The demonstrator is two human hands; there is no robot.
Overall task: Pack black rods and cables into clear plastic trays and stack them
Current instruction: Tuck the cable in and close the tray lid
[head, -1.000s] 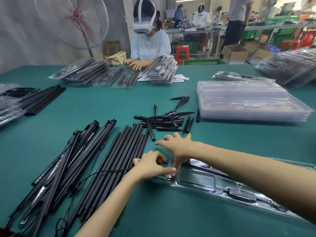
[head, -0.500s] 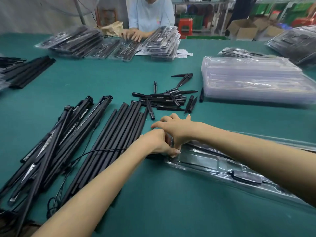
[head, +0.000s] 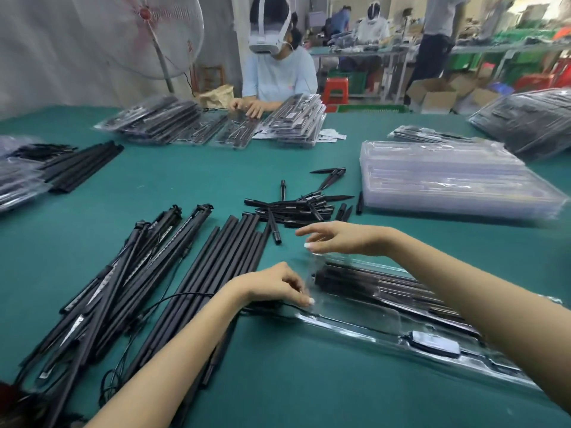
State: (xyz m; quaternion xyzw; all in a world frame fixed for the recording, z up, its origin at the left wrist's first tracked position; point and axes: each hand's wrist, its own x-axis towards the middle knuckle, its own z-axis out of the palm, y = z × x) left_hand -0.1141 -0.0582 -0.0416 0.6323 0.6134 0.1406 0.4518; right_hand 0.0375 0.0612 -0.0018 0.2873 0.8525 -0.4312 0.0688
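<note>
Left hand (head: pixel 278 287) resting at the near-left end of the clear tray (head: pixel 355 324), fingers curled down, fingertips (head: pixel 309 301) pressing on the tray's corner; whether pinching the thin cable (head: pixel 173 299) that is running under the wrist, cannot tell. Right hand (head: pixel 336 239) hovering just above the tray's far edge, fingers spread and relaxed, holding nothing. Tray lying on the green bench (head: pixel 309 381) in front of the person, stretching away to the right under the right forearm, already carrying black rods (head: pixel 370 281) along its far side and a dark block (head: pixel 432 347) in a pocket toward its right end. Lying just left of the tray: a row of long plain rods (head: pixel 222 273), side by side, and further left a looser heap of rods with fittings (head: pixel 129 273), cables trailing from their near ends. Sitting beyond the hands: a scatter of short black pieces (head: pixel 296 206). Standing at the right: a stack of empty trays (head: pixel 448 180). Working across the bench: another person (head: pixel 278 75) in a headset, hands on filled trays (head: pixel 278 125); a fan (head: pixel 145 32) standing behind.
</note>
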